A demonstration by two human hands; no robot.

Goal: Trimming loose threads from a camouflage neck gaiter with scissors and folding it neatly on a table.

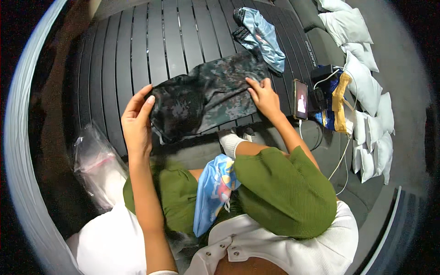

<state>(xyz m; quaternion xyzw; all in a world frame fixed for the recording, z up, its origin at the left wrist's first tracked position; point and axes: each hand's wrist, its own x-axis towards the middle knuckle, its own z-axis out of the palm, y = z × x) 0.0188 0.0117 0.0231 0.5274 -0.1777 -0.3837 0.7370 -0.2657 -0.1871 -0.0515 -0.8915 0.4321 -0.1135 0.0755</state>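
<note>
A dark camouflage cloth (229,85) lies stretched across the slatted black table (123,59); its left part looks darker than the rest. My left hand (137,114) pinches the cloth's left end between thumb and fingers. On the right part, my right hand (266,98) touches the cloth with its thumb and fingers apart. Just beyond the cloth's right end is a crumpled light blue cloth item (266,39) with black edging. Between my legs sits a blue printed drawstring pouch (213,185) with a white cord.
Right of the table, a phone (300,98) with a lit screen stands upright, a white cable attached. Beside it are black devices and a blue and yellow package (339,103). Several white pillow-like packs (366,82) line the right side. A clear plastic bag (98,165) lies at the left.
</note>
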